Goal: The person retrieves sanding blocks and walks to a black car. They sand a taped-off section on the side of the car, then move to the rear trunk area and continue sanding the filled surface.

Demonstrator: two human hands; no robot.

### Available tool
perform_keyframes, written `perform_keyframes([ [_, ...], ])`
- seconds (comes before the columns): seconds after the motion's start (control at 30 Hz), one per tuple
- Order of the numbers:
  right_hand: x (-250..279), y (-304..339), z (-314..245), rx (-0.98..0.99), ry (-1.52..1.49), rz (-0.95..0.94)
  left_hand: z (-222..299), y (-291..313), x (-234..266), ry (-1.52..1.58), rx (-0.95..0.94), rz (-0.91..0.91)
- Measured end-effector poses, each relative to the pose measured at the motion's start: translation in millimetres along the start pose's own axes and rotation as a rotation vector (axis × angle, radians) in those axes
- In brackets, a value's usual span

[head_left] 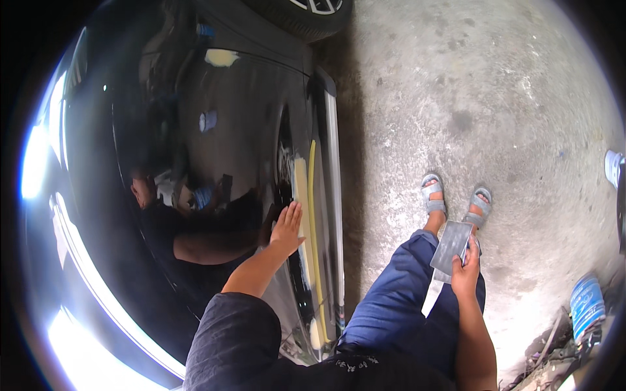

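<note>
My left hand (287, 225) lies flat with its fingers stretched out on the lower side of a glossy black car (195, 156). It touches a pale filler strip (301, 186) that runs along the panel, beside a narrower yellow strip (314, 215). Held in front of my legs, my right hand (466, 267) is closed on the edge of a grey rectangular block (451, 246). A pale tapered strip (432, 296) sticks out below the block; I cannot tell whether it is sandpaper.
Another pale filler patch (222, 57) is farther along the car, near a wheel (313, 13). Concrete floor (456, 98) stretches to the right of the car. A blue and white bucket (587, 306) stands among debris at lower right. Someone's shoe (613, 168) shows at the right edge.
</note>
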State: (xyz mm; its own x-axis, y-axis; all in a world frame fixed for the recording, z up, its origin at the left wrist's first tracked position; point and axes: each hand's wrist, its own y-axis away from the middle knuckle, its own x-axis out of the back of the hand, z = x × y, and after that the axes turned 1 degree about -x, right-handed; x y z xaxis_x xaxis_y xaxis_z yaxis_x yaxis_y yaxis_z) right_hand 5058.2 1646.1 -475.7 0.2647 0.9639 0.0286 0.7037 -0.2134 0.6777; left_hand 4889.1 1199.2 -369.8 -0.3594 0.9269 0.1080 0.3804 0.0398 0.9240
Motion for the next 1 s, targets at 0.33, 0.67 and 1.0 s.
perform_keyframes([
  [0.33, 26.7, -5.1, -22.6, -0.015, 0.086, -0.118, 102.7, 92.5, -75.4, 0.396, -0.201, -0.461],
  [0.67, 55.3, 24.7, -112.1, 0.067, 0.270, -0.275, 275.0, 254.3, -73.2, 1.030, -0.167, -0.226],
  [1.0, 51.6, 61.1, -224.4, 0.376, 0.657, -0.386, 358.4, 276.5, -42.6, 2.113, 0.417, 0.345],
])
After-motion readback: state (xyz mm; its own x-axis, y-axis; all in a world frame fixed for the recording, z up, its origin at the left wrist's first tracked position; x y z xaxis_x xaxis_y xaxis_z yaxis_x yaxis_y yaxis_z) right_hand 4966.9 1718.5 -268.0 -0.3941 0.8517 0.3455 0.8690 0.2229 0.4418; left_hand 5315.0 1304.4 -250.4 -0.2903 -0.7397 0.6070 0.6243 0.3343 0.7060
